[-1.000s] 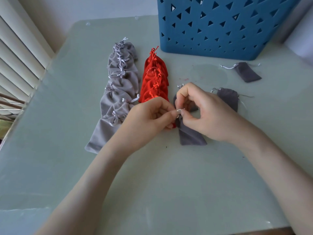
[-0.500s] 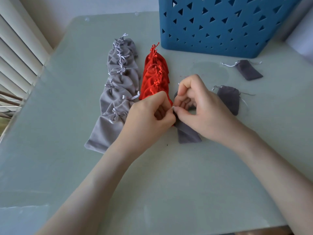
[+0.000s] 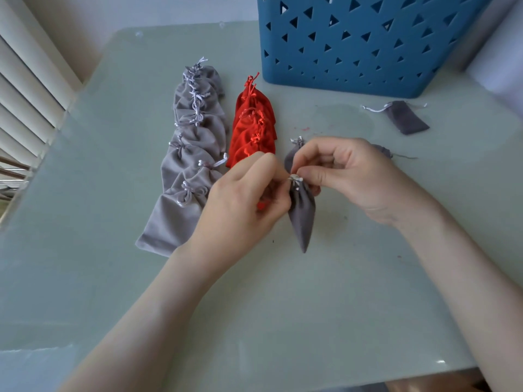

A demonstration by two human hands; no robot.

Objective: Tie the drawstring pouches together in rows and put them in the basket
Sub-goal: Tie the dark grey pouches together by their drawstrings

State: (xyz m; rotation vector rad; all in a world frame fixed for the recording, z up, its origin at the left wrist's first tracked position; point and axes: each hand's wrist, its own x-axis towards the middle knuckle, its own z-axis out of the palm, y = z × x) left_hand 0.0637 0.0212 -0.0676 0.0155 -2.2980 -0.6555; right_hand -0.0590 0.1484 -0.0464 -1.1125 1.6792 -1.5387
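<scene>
Both hands meet at the white drawstring of a dark grey pouch near the table's middle. My left hand pinches the string from the left, my right hand from the right. A second dark grey pouch runs up from the knot, partly behind my right fingers. A tied row of light grey pouches lies to the left, with a tied row of red pouches beside it. The blue basket stands at the back.
One loose dark grey pouch lies at the right near the basket. Another peeks out behind my right hand. White window blinds run along the left table edge. The pale green table reaches to the near edge.
The dark grey pouch now hangs narrow and point-down from the knot instead of lying flat. Both hands stay pinched at the string.
</scene>
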